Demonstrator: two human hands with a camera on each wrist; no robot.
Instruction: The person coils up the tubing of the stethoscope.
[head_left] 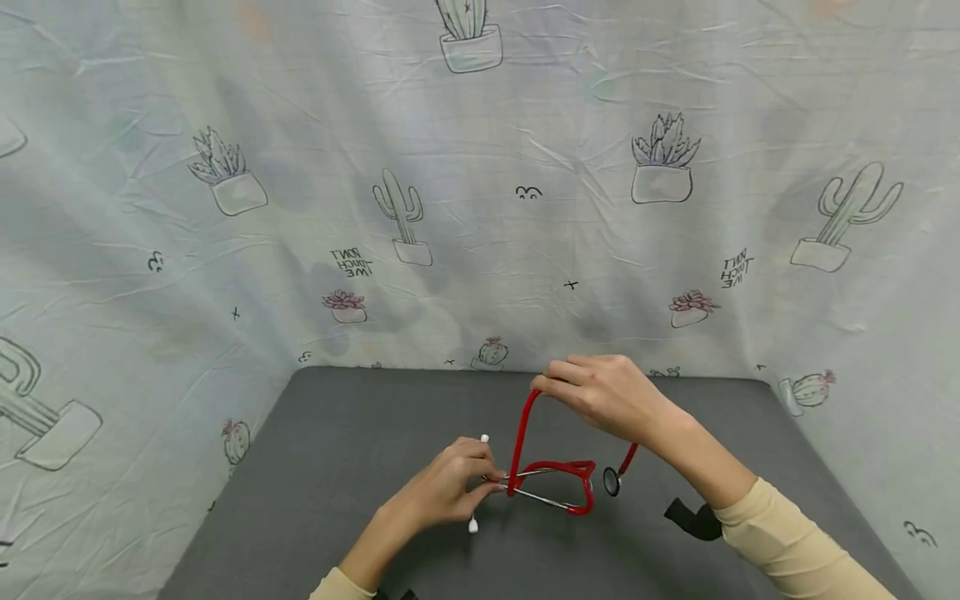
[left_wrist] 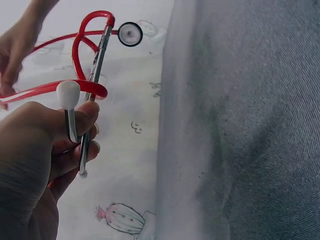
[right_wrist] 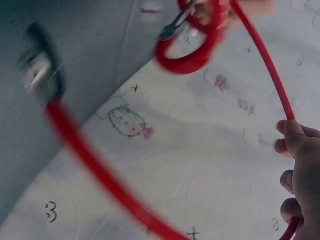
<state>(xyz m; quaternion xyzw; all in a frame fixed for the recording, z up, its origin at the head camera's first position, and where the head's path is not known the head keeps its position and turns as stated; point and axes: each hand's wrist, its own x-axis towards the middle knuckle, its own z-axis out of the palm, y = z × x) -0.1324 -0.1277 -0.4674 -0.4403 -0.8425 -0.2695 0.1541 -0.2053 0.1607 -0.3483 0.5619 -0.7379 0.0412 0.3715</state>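
A red stethoscope [head_left: 582,487] is held up between both hands over the grey surface. My left hand [head_left: 454,483] pinches its metal ear tubes [left_wrist: 99,60] near the white ear tips [left_wrist: 68,95]. A loop of red tubing [left_wrist: 55,88] passes around the metal tubes just beyond the left fingertips. Higher and to the right, my right hand [head_left: 600,392] grips the red tubing [right_wrist: 265,55]. From under that hand the tube's other end hangs down, with the round chest piece [head_left: 612,481] at its tip. In the right wrist view the chest piece [right_wrist: 42,75] is blurred.
A dark grey table [head_left: 360,433] lies beneath the hands. White cloth with cactus drawings [head_left: 480,208] stands behind it and along both sides. A black strap [head_left: 693,521] hangs near the right sleeve.
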